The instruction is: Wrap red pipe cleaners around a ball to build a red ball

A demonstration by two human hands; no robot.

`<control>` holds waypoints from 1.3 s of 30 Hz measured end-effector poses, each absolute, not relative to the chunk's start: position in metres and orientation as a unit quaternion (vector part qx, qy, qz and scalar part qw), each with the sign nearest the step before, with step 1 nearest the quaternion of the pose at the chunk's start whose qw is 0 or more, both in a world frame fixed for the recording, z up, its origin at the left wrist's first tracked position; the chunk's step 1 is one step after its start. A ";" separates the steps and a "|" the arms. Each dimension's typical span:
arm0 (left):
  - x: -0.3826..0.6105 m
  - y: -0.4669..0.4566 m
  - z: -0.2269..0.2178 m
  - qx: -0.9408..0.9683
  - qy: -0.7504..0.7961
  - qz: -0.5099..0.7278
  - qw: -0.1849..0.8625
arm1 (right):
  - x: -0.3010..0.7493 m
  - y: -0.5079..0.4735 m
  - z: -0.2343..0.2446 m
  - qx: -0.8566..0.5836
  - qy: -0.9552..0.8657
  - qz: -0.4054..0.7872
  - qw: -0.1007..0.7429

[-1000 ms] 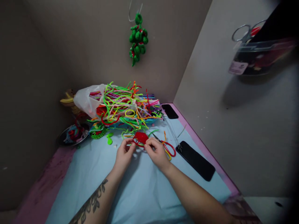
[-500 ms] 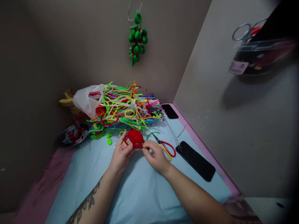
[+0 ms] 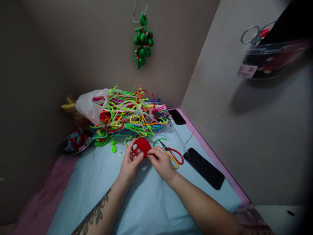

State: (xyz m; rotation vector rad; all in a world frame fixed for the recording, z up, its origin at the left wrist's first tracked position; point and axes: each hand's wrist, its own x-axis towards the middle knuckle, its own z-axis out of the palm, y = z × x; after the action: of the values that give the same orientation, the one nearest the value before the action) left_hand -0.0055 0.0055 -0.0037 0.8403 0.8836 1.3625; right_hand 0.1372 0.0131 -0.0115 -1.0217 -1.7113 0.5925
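Observation:
My left hand (image 3: 129, 163) and my right hand (image 3: 160, 162) meet over the light blue sheet (image 3: 146, 202), both pinched on a small red pipe-cleaner piece (image 3: 142, 145) held just above the sheet. The left fingers curl round its left side and the right fingertips grip its lower right edge. A big heap of coloured pipe cleaners (image 3: 129, 112) lies just behind the hands. Red-and-yellow-handled scissors (image 3: 174, 154) lie on the sheet right beside my right hand.
A black phone (image 3: 204, 168) lies right of the scissors and a smaller black slab (image 3: 177, 117) sits in the corner. A dish of craft bits (image 3: 74, 142) stands at the left. A green pipe-cleaner ornament (image 3: 142, 39) hangs on the back wall. A clear container (image 3: 271, 55) with scissors sits upper right.
The red piece has been turned and shifted slightly left between my hands, with the left fingers now wrapped further round it. The hands stay in the same spot.

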 end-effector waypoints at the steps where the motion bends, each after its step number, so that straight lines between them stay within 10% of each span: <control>1: -0.006 0.006 -0.004 0.365 0.382 0.586 0.613 | 0.139 0.015 -0.011 -0.426 -0.703 0.249 0.512; 12: -0.017 0.012 -0.007 0.418 0.545 0.625 0.372 | 0.149 0.023 -0.013 -0.442 -0.682 0.233 0.535; 39: -0.002 0.001 -0.001 0.433 0.466 0.525 0.565 | 0.142 0.017 -0.016 -0.410 -0.765 0.092 0.489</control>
State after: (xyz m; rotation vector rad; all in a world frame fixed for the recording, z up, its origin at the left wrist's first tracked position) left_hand -0.0015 0.0009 -0.0012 1.0186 1.0951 1.2352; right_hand 0.1419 0.0174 -0.0162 -0.9956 -1.8579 0.2237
